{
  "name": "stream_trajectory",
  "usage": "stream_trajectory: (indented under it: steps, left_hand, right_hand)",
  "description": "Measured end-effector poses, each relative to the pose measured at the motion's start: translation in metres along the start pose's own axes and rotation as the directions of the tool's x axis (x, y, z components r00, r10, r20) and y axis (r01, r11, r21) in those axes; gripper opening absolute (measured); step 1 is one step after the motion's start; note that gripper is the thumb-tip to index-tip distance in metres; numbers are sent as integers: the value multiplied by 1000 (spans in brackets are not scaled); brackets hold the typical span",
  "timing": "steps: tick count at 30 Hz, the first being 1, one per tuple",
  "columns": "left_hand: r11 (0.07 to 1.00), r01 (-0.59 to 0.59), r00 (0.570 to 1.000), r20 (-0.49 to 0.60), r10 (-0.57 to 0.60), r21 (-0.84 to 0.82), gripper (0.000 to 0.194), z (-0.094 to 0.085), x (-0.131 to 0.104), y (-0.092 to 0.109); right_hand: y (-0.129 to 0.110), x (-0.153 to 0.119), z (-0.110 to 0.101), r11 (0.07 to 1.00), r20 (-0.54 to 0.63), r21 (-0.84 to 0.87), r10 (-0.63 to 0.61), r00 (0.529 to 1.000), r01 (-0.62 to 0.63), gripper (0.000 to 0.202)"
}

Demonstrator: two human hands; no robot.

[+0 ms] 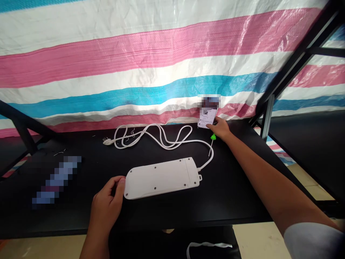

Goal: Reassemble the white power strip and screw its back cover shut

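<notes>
The head view is showing a white power strip [161,180] that is lying on the black counter [231,201], in front of the person and between the two forearms. It is resting underside up, with its dark screws [155,188] facing the camera. Its long axis is running left to right, the right end slanting slightly away from the person; the rounded end is pointing left, while the end with the cord [212,154] and a small hanging loop [200,177] is pointing right. The cord is curving back and coiling behind the strip toward its plug [107,141]. The left hand [107,199] is curling loosely, its thumb touching the rounded end; whether it is pinching the strip or only resting against it, I cannot tell. The right hand [222,128] is apparently grasping a smartphone [206,120] by its lower right corner, near the striped sheet [161,72]. A green-handled screwdriver [213,137] is showing just below that hand, its tip pointing toward the person beside the cord; whether the fingers are touching it is hidden. The step in hand is seemingly handling the phone while the left hand is minding the strip. Working on the strip with both hands would be calling for the right hand's release of the phone first.
</notes>
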State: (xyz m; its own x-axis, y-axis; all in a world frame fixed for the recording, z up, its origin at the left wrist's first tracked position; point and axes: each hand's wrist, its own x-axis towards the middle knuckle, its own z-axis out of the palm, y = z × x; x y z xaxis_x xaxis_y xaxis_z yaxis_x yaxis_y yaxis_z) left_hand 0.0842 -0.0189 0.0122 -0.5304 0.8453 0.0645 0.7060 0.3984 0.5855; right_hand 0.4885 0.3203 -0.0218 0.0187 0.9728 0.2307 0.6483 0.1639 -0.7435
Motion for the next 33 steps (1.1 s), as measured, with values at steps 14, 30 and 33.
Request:
stream_trajectory:
  steps: [14,30,33]
  left_hand:
    - [1000,-6,1000,-15,6,-2,39,2,2,-1]
    - [1000,-1,1000,1,1,-8,38,0,0,3]
    - [1000,6,1000,3,-6,-7,38,0,-1,3]
  right_hand:
    - [-1,-1,0,1000,-1,-14,-1,1000,1,37]
    - [1,1,2,999,2,21,27,1000,-27,38]
    - [3,1,2,999,5,42,21,1000,-21,40]
